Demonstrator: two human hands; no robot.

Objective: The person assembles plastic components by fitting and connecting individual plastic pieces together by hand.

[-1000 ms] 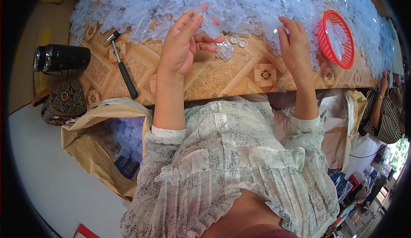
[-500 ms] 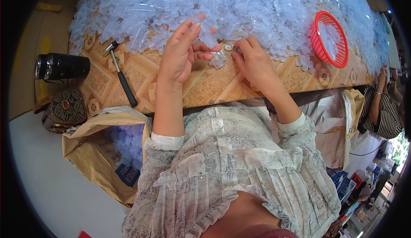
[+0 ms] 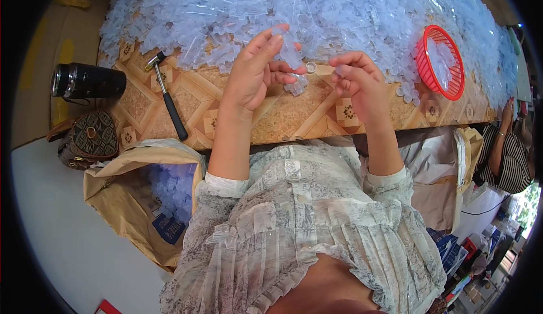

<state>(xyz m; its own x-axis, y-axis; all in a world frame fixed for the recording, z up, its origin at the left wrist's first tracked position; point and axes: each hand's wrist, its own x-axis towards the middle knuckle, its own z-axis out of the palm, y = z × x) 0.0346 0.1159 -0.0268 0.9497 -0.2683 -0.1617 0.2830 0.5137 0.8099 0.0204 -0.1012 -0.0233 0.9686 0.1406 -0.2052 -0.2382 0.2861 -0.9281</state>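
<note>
My left hand (image 3: 257, 68) is raised over the table's near edge, closed around a clear plastic tube-like piece (image 3: 289, 51) whose exact shape blurs into the heap behind. Below its fingertips more clear plastic (image 3: 296, 85) shows at the tabletop. To the right, my right hand (image 3: 365, 82) is lifted with thumb and fingers pinched on a small translucent plastic piece (image 3: 339, 71), mostly covered by the fingers. Between the two hands a small round, white-rimmed ring (image 3: 311, 67) rests on the table.
A large heap of clear plastic pieces (image 3: 226, 14) covers the far table. At right stands a tilted red basket (image 3: 421, 68); at left lie a hammer (image 3: 169, 105) and a black flask (image 3: 93, 82). An open paper sack (image 3: 119, 212) hangs below the edge. Another person's arm (image 3: 500, 141) shows far right.
My right hand has pulled away from the small ring toward the right and turned upward, fingers pinched. My left hand keeps its hold. The whole view has shifted slightly.
</note>
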